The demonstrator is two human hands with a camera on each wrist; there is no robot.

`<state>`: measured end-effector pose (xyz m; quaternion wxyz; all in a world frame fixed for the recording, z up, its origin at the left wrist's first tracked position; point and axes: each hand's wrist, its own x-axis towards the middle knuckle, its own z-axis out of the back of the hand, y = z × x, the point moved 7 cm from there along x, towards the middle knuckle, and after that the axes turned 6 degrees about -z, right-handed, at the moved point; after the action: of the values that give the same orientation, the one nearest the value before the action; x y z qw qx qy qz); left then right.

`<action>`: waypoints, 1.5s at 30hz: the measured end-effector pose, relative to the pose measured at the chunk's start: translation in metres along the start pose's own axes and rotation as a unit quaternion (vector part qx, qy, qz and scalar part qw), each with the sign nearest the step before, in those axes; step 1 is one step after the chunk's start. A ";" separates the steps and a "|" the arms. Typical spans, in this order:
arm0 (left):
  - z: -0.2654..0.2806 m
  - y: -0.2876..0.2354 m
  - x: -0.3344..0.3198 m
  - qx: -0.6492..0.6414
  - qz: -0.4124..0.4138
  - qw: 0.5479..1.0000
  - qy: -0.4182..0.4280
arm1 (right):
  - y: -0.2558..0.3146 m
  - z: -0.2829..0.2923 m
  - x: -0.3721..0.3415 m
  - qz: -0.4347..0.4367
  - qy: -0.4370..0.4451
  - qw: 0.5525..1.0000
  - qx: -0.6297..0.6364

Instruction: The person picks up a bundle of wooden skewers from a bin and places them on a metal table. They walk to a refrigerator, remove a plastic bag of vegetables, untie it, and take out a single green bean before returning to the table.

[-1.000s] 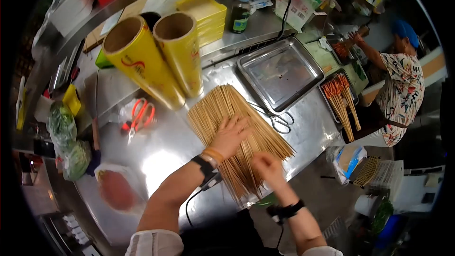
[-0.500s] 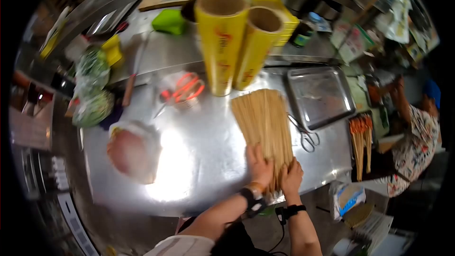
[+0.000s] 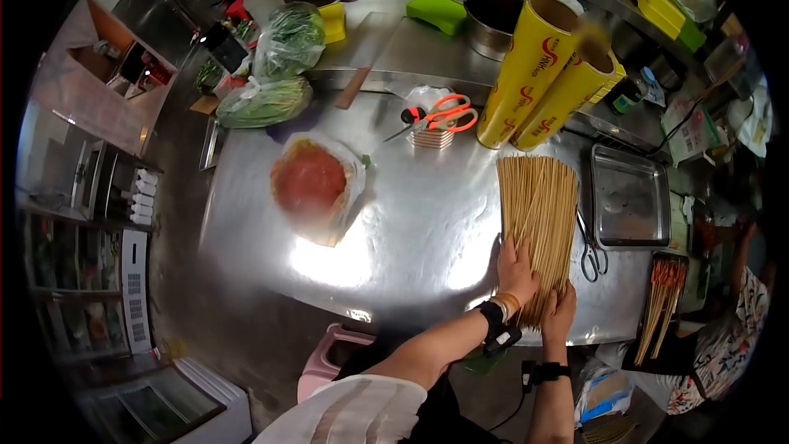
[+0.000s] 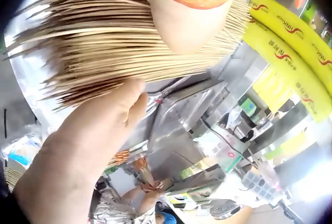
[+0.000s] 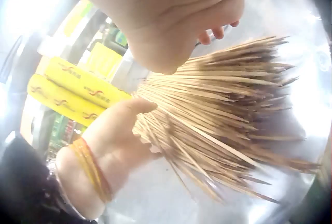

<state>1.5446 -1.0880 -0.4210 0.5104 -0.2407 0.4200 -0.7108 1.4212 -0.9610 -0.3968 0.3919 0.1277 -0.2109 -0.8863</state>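
A thick bundle of bamboo skewers point(image 3: 538, 205) lies on the steel table, pointed ends toward the person. My left hand point(image 3: 516, 273) grips its left side near these ends. In the right wrist view, the left thumb rests over the outer skewers, fingers bent against the side. My right hand point(image 3: 559, 314) holds the opposite side, lower down; its bent fingertips point(image 5: 218, 32) show past the palm in the right wrist view. Several skewer points fan out unevenly between the hands. Black-handled scissors point(image 3: 593, 263) lie just right of the bundle.
Two yellow film rolls point(image 3: 526, 74) stand behind the skewers. A steel tray point(image 3: 631, 240) is at right. Orange-handled scissors point(image 3: 452, 113) and bagged reddish food point(image 3: 311, 182) lie at left. Another person point(image 3: 740, 337) works at far right beside a tray of skewered food point(image 3: 664, 288).
The head view has swung left. My right hand, first raised over the skewers, has come down to their right side; my left hand moved from the top to the left side. The bundle is narrower.
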 end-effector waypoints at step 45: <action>0.204 0.319 -0.475 0.074 -0.002 0.940 0.332 | -0.100 -0.016 -0.249 0.066 0.443 0.891 -0.074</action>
<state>2.0411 -0.7591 -0.5402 0.3567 0.0469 0.5113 -0.7805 1.5275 -0.7189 -0.4426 0.5110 0.4632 0.0424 -0.7229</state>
